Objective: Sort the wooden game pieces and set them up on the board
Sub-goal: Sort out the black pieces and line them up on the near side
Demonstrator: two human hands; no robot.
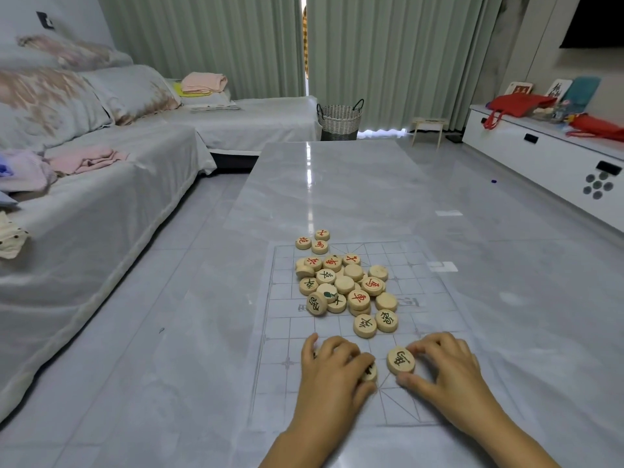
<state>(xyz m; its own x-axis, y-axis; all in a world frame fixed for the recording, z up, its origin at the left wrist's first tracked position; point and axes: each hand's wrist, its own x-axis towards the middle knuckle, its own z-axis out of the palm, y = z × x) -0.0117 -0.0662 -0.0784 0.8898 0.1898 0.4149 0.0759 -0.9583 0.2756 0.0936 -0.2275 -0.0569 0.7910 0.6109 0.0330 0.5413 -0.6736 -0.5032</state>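
Pieces (pixel 344 285) lie in a heap on the board (pixel 425 298), mid-frame, just above both hands. The right hand (pixel 445 366) pinches one round piece (pixel 400 360). The left hand (pixel 334 369) curls round a second piece (pixel 370 372) beside it.

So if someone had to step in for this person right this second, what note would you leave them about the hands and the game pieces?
Left hand: fingers curled over a partly hidden piece at the near end of the board.
Right hand: pinches a black-marked piece just beside it.
Pile: most pieces are heaped mid-board, with red, black and face-down ones mixed. Three red pieces sit apart at the far edge.
Done: barely begun; no row is set up.
Left: split by colour, turn blanks face up, place every piece.
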